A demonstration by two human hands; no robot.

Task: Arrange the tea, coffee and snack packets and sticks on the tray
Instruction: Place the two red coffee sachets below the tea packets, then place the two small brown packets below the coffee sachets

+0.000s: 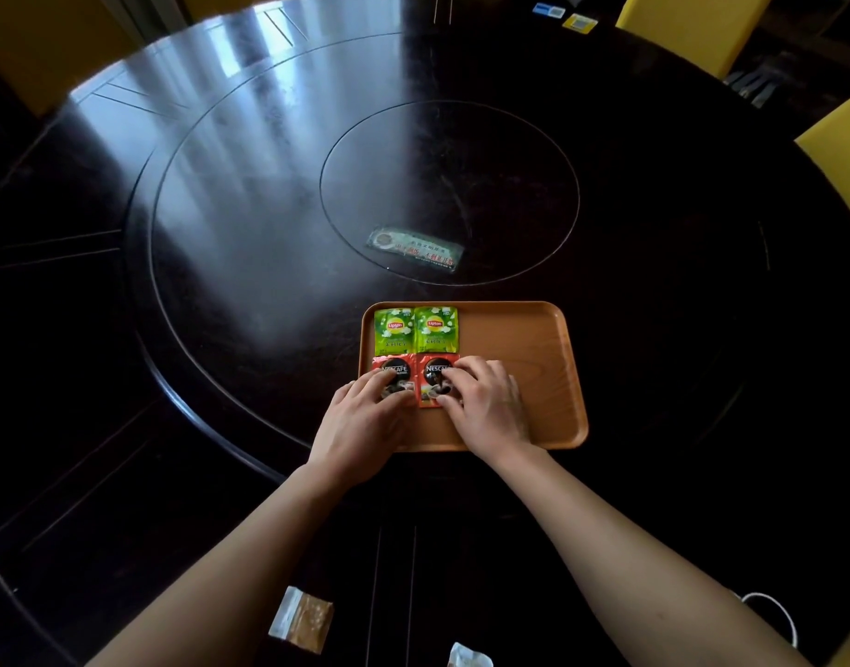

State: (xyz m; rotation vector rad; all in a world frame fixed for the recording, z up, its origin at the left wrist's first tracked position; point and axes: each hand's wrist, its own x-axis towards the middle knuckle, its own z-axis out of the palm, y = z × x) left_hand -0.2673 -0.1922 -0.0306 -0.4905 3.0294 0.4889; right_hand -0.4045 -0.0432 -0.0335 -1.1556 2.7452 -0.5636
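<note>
Both hands are down on the tray [524, 339]. The left hand [365, 421] has loose fingertips pressing on the left coffee packet [392, 370], and the right hand [485, 406] does the same on the right coffee packet [430, 373], neither really gripping. The coffees sit side by side in the tray's left half, right up against the left tea packet [394, 329] and right tea packet [435, 328] behind them. A snack packet [302, 623] lies on the table [221, 209], near the person.

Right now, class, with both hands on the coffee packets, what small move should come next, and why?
Probably lift the left hand off the coffee packets and fetch the brown packet by the near edge: both rows look aligned, and it lies off the tray.
</note>
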